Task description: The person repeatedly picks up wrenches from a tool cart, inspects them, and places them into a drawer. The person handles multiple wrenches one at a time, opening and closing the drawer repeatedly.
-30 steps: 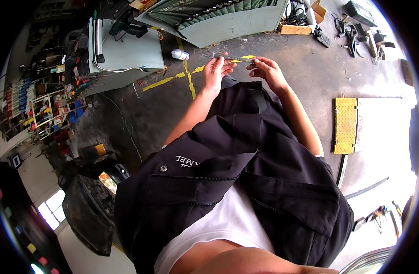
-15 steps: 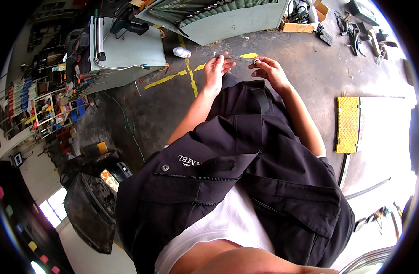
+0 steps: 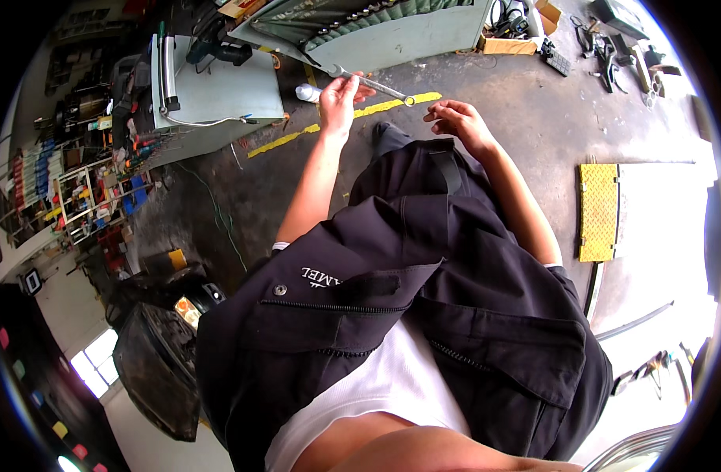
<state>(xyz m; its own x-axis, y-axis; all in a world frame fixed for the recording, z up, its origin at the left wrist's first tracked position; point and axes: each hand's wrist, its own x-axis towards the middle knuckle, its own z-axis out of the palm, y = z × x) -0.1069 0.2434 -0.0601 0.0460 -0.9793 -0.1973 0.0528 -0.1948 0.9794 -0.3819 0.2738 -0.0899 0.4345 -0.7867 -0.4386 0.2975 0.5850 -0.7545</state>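
A long silver combination wrench (image 3: 382, 88) is gripped near its open-jaw end by my left hand (image 3: 341, 108), out in front of me. Its ring end points right, toward my right hand (image 3: 460, 123), without touching it. The right hand holds nothing that I can see; its fingers are apart and slightly curled. Just left of my left hand, partly behind it, a white bottle (image 3: 307, 94) stands on the floor. Beyond my hands is a grey workbench (image 3: 407, 49) with a green tool roll (image 3: 392, 22) holding a row of tools.
At the left, a grey cabinet (image 3: 219, 98) carries a power tool and a metal tube with a hose. Boxes (image 3: 510, 46) and loose metal parts (image 3: 608, 63) lie at the far right. A yellow ramp plate (image 3: 598, 212) lies to my right. Yellow lines (image 3: 285, 141) mark the dark floor.
My right hand has let go of the wrench's ring end. My left hand has moved left and farther out with the wrench, which now tilts down to the right.
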